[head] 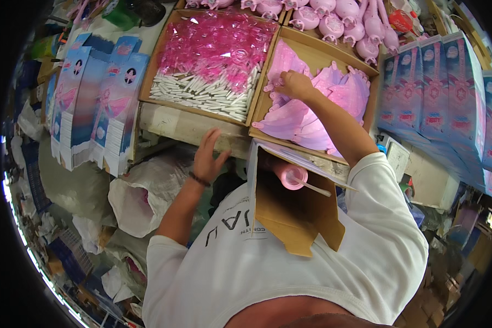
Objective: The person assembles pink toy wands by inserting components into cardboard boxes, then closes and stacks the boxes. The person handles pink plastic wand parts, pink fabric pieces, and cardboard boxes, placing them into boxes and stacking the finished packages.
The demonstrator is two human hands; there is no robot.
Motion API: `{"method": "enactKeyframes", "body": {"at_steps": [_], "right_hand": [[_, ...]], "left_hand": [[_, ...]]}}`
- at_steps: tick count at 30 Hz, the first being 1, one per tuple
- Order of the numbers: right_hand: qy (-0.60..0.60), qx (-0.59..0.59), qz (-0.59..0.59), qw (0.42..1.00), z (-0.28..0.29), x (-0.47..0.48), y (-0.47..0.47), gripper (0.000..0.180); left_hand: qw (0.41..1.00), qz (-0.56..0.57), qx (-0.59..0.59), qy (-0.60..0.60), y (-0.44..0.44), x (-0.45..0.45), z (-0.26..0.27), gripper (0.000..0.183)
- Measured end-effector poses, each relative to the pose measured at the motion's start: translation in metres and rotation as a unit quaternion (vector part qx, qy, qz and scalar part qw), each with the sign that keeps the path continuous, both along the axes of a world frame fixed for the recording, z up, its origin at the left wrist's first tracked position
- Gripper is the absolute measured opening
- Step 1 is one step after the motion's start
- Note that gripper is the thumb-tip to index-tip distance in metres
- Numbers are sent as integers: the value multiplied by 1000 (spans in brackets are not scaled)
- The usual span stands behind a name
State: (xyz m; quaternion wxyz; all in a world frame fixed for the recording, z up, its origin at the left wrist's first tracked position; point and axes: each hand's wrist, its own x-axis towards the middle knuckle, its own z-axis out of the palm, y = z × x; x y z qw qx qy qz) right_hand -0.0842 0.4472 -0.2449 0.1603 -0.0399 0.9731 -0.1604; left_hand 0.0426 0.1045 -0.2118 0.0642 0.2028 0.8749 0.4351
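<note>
My right hand [296, 85] reaches into a cardboard tray [259, 125] of pink and purple wing-shaped plastic pieces [344, 96], its fingertips on a piece at the left side. With fingers spread, my left hand [208, 159] is empty near the table's front edge. Against my body stands an open cardboard box [287, 215], with a pink plastic tube end [293, 177] and a thin whitish stick inside its mouth. Left of the wing pieces, another tray [145, 92] holds clear pink plastic pieces [217, 45] and white sticks [205, 93].
Stacks of flat printed boxes [100, 98] stand at the left, and printed boxes [447, 90] in a row at the right. Round-headed pink plastic wands [332, 26] lie at the back. A white plastic sack [135, 209] sits below the table, left of my left arm.
</note>
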Motion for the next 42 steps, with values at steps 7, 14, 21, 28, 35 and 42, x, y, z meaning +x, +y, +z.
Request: {"method": "enactKeyframes", "body": {"at_steps": [7, 14, 21, 28, 35, 42], "right_hand": [[-26, -321, -170, 931, 48, -28, -1, 24], [67, -669, -467, 574, 81, 32, 43, 31], [184, -691, -585, 381, 15, 150, 62, 25], [264, -488, -665, 500, 15, 186, 34, 37], [368, -578, -515, 514, 64, 206, 72, 37], [477, -574, -435, 503, 204, 196, 57, 38]], "left_hand": [[990, 11, -116, 76, -9, -132, -16, 26], [940, -39, -337, 34, 1, -182, -42, 24], [994, 35, -104, -3, -36, -196, -26, 26], [966, 183, -114, 146, -22, -245, -18, 56], [981, 146, 113, 66, -48, -246, 20, 35], [921, -132, 331, 159, 22, -97, 268, 30]]}}
